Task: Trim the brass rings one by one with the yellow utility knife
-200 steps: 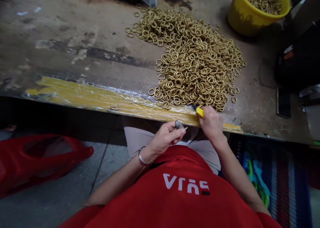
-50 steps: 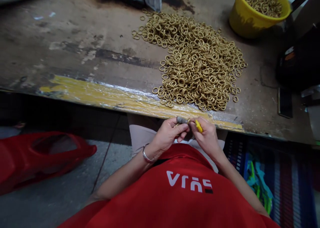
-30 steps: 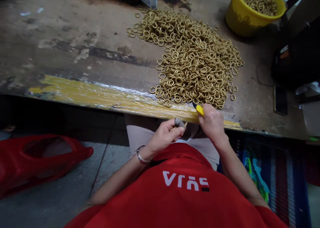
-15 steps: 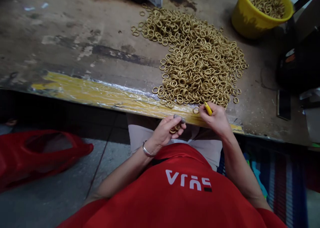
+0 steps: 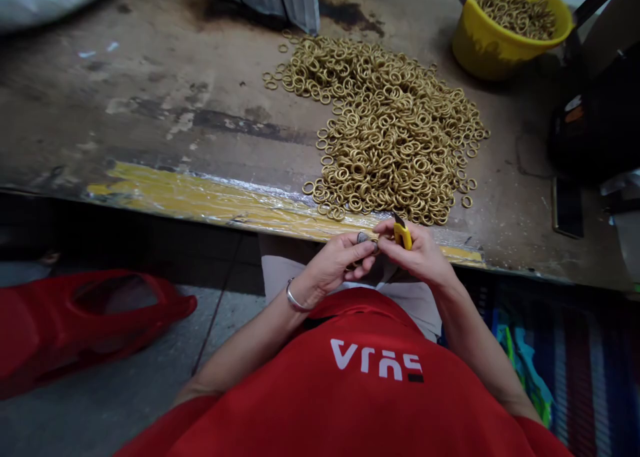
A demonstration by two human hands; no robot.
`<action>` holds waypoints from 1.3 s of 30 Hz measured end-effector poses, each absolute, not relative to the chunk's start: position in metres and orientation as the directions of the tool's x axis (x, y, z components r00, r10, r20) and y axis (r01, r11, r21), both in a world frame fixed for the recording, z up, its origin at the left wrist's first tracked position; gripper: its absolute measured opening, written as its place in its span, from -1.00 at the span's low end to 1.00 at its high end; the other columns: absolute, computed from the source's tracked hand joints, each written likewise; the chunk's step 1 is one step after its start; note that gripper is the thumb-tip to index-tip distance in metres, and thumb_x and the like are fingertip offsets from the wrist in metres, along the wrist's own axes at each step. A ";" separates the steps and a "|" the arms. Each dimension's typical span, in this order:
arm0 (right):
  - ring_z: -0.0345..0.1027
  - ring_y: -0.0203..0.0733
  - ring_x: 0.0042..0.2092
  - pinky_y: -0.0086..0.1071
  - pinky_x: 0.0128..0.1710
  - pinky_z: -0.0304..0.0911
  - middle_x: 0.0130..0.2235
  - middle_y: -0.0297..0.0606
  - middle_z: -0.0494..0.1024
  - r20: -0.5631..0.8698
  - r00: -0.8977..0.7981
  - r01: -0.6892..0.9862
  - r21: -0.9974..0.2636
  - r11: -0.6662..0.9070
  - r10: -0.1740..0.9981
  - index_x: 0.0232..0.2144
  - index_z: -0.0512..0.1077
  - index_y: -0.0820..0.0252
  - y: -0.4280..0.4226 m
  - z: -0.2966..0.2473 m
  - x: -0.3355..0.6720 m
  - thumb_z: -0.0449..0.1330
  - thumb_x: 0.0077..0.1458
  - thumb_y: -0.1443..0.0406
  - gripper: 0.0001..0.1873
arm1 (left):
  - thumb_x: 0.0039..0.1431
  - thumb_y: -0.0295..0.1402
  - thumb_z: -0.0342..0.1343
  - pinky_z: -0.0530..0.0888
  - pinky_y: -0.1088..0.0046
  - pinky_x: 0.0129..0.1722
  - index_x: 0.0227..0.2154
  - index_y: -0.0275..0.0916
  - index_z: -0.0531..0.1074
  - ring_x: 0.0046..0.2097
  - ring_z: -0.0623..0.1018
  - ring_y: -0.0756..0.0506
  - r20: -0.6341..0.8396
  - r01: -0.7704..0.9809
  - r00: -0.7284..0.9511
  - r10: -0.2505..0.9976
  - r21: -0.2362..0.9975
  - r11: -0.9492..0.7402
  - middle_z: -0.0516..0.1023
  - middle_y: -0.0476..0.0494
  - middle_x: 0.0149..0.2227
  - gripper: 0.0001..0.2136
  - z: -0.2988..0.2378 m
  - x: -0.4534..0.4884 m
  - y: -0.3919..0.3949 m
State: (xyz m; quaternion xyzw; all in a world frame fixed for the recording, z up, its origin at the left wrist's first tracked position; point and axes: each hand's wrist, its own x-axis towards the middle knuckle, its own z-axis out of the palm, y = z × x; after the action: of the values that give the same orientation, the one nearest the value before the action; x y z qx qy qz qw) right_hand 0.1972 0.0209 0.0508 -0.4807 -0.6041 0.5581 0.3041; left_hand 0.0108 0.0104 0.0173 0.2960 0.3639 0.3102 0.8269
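My left hand (image 5: 334, 265) is closed in a pinch just below the table edge; a grey cover sits on one fingertip, and what it grips is too small to name. My right hand (image 5: 417, 251) is closed round a small yellow-handled cutter (image 5: 401, 233) and touches the left fingertips. A big heap of gold rings (image 5: 393, 133) lies on the worn table (image 5: 150, 97) just beyond both hands. A silver bangle (image 5: 294, 298) circles my left wrist.
A yellow bucket (image 5: 493, 40) with more rings stands at the back right. Yellow tape (image 5: 200, 200) runs along the table's front edge. A red bag (image 5: 85, 317) lies on the floor at the left. Dark gear (image 5: 595, 123) sits at the right, a striped mat (image 5: 575, 363) below.
My right hand went out to the near edge of the ring heap and has come back against my left hand. The left hand has stayed in a pinch at the table edge.
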 end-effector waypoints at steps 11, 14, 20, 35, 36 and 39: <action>0.10 -0.48 -0.64 -0.53 -0.67 0.02 -0.51 -0.41 0.45 -0.382 -0.236 -0.196 -0.882 -0.428 0.894 -0.32 0.48 0.22 0.010 0.028 0.188 0.42 -0.07 0.06 -0.61 | -0.10 -0.15 0.47 0.13 0.66 -0.67 -0.38 -0.30 0.41 -0.57 0.31 0.14 -0.450 -0.425 0.359 0.818 0.701 0.572 0.44 0.03 -0.48 -0.59 0.016 0.020 0.006; 0.07 -0.48 -0.64 -0.53 -0.68 0.02 -0.52 -0.44 0.44 -0.396 -0.202 -0.240 -0.867 -0.437 0.896 -0.35 0.47 0.20 0.009 0.025 0.186 0.42 -0.08 0.04 -0.60 | -0.10 -0.13 0.45 0.19 0.64 -0.66 -0.42 -0.33 0.46 -0.57 0.32 0.13 -0.423 -0.393 0.379 0.823 0.732 0.557 0.47 -0.02 -0.47 -0.61 0.013 0.020 0.003; 0.09 -0.42 -0.63 -0.47 -0.64 0.06 -0.52 -0.42 0.42 -0.338 -0.154 -0.088 -0.931 -0.353 0.929 -0.33 0.47 0.18 0.005 0.024 0.188 0.30 0.09 0.02 -0.65 | -0.02 -0.19 0.39 0.24 0.61 -0.65 -0.40 -0.33 0.50 -0.60 0.32 0.10 -0.384 -0.272 0.388 0.838 0.821 0.502 0.41 0.03 -0.59 -0.70 0.014 0.018 -0.001; 0.50 -0.04 -0.29 -0.31 -0.35 0.09 -0.24 -0.05 0.63 -0.266 -0.038 0.994 -0.113 0.008 0.963 -0.14 0.46 0.25 0.000 0.040 0.193 0.03 0.25 0.43 -0.77 | 0.20 -0.25 0.19 0.33 0.49 -0.38 -0.45 -0.26 0.41 -0.41 0.34 0.01 -0.094 0.013 0.441 0.892 0.995 0.099 0.39 -0.02 -0.47 -0.80 0.030 0.018 -0.015; 0.49 -0.04 -0.29 -0.31 -0.35 0.08 -0.26 -0.07 0.63 -0.243 -0.012 0.995 -0.103 -0.013 0.970 -0.15 0.46 0.24 0.004 0.041 0.196 0.04 0.24 0.42 -0.78 | 0.19 -0.26 0.19 0.34 0.48 -0.35 -0.47 -0.26 0.40 -0.38 0.35 0.00 -0.079 0.022 0.489 0.869 0.997 0.079 0.40 -0.04 -0.45 -0.79 0.034 0.018 -0.015; 0.48 -0.05 -0.24 -0.32 -0.31 0.09 -0.25 -0.12 0.62 -0.120 -0.069 0.982 -0.185 0.046 0.990 -0.16 0.47 0.20 0.011 0.039 0.204 0.09 0.21 0.39 -0.81 | 0.19 -0.15 0.20 0.25 0.53 -0.50 -0.46 -0.25 0.34 -0.48 0.27 0.05 -0.213 -0.083 0.502 0.838 0.953 0.292 0.33 0.03 -0.51 -0.72 0.031 0.016 -0.014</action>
State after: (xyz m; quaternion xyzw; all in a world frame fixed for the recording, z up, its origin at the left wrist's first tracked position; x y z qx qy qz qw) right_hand 0.2035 0.0107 0.0386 -0.6822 -0.7228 0.1090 0.0198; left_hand 0.0160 -0.0136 0.0312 0.4986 0.3787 0.3248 0.7089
